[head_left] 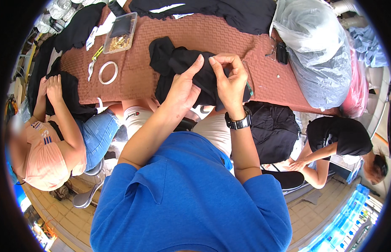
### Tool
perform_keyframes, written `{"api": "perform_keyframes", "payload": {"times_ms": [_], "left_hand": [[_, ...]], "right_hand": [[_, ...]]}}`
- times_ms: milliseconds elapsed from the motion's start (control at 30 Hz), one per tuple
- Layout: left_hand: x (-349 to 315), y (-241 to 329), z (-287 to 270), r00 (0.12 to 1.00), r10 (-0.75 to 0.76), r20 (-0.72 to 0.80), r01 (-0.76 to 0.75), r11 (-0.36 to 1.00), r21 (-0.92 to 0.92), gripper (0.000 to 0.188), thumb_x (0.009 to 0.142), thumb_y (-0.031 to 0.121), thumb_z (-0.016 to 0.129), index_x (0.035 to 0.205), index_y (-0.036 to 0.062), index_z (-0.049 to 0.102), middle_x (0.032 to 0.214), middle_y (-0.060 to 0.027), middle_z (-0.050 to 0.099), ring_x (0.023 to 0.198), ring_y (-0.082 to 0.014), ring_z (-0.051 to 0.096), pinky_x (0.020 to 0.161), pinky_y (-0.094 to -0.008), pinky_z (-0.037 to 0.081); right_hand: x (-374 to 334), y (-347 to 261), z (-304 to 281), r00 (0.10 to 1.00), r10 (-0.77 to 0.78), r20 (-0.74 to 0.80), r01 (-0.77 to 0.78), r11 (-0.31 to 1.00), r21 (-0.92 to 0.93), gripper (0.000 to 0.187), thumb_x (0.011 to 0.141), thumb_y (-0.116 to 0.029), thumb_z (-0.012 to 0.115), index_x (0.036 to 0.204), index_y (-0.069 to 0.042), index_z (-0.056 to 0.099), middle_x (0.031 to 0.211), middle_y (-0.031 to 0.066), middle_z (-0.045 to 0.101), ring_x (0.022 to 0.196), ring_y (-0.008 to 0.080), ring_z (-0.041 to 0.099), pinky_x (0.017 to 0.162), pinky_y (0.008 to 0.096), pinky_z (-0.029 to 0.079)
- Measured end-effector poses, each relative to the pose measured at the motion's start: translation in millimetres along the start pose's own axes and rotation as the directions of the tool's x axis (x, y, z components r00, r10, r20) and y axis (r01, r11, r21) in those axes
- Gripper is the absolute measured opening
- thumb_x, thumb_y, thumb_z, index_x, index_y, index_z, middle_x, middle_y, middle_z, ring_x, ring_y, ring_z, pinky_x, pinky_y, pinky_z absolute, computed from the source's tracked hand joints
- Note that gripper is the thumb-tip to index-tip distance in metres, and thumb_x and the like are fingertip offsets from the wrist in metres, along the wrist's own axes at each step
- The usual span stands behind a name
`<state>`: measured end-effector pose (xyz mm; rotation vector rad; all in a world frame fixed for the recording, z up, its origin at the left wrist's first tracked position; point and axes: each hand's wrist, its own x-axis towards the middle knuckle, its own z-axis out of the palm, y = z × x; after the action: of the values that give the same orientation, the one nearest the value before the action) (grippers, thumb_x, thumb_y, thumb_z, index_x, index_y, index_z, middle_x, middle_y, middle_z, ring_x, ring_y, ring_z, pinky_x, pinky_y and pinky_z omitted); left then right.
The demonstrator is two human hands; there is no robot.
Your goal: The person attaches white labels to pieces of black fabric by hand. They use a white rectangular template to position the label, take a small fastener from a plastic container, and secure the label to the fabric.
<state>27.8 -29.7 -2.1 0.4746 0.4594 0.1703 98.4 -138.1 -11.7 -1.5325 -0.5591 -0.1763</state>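
A black cloth garment (172, 61) lies bunched at the table's front edge, partly hanging over it. My left hand (187, 88) grips its near part, thumb stretched along the top and fingers mostly hidden in the folds. Beside it, my right hand (232, 80) is closed in a pinch, thumb and forefinger meeting just above the cloth. Whatever sits between those fingertips is too small to make out. A black watch (238, 121) is on my right wrist.
On the brown-covered table (141, 80) are a clear box of small gold pieces (120, 35), a white ring (108, 72), a yellow cutter (97, 53) and dark scissors (272, 49). A big plastic bag (317, 54) stands right. Co-workers sit at left (52, 147) and right (334, 138).
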Motion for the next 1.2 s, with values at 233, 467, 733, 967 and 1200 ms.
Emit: {"api": "perform_keyframes", "payload": {"times_ms": [233,467,733,967,1200], "left_hand": [[-11.6,0.7,15.0,0.991,0.133,0.013,-0.133,0.991,0.030,0.023,0.100,0.021,0.067,0.115,0.0029,0.067,0.114,-0.0062,0.071,0.106,-0.0141,0.067,0.095,-0.0305,0.054],[-12.8,-5.7,10.7,0.979,0.195,0.058,-0.200,0.975,0.094,0.019,0.101,0.020,0.066,0.110,0.0032,0.069,0.107,-0.0053,0.071,0.100,-0.0128,0.067,0.093,-0.0301,0.052],[-20.5,-6.2,17.3,0.972,0.218,0.085,-0.223,0.973,0.052,0.015,0.101,0.018,0.066,0.108,0.0055,0.069,0.106,-0.0031,0.071,0.102,-0.0106,0.064,0.094,-0.0308,0.050],[-20.8,-6.4,16.8,0.971,0.220,0.098,-0.225,0.973,0.046,0.014,0.101,0.018,0.066,0.109,0.0077,0.069,0.105,-0.0014,0.071,0.102,-0.0096,0.063,0.093,-0.0307,0.050],[-20.8,-4.7,15.9,0.973,0.205,0.105,-0.210,0.976,0.048,0.014,0.101,0.018,0.066,0.110,0.0078,0.069,0.106,-0.0010,0.071,0.102,-0.0089,0.064,0.094,-0.0298,0.050]], "right_hand": [[-12.2,-29.7,1.1,0.991,0.054,-0.125,-0.037,0.990,0.135,0.012,0.087,0.005,0.076,0.097,0.002,0.072,0.095,0.0058,0.065,0.083,0.0093,0.062,0.072,0.0222,0.050],[-24.8,-33.8,12.8,0.983,0.180,-0.039,-0.167,0.960,0.225,0.014,0.090,0.005,0.074,0.103,0.003,0.075,0.087,0.0008,0.060,0.076,0.0061,0.057,0.070,0.0206,0.047],[-23.8,-33.7,15.3,0.983,0.167,-0.074,-0.148,0.966,0.212,0.013,0.091,0.001,0.074,0.104,0.003,0.075,0.086,-0.0009,0.058,0.078,0.0051,0.055,0.073,0.0198,0.045],[-23.5,-34.6,16.0,0.977,0.203,-0.062,-0.182,0.952,0.248,0.014,0.091,0.002,0.074,0.105,0.003,0.074,0.086,-0.0012,0.059,0.078,0.0047,0.054,0.073,0.0195,0.045],[-23.4,-31.9,17.5,0.977,0.208,-0.050,-0.187,0.943,0.274,0.015,0.091,0.003,0.073,0.106,0.004,0.074,0.087,-0.0012,0.059,0.078,0.0046,0.054,0.073,0.0192,0.044]]}}
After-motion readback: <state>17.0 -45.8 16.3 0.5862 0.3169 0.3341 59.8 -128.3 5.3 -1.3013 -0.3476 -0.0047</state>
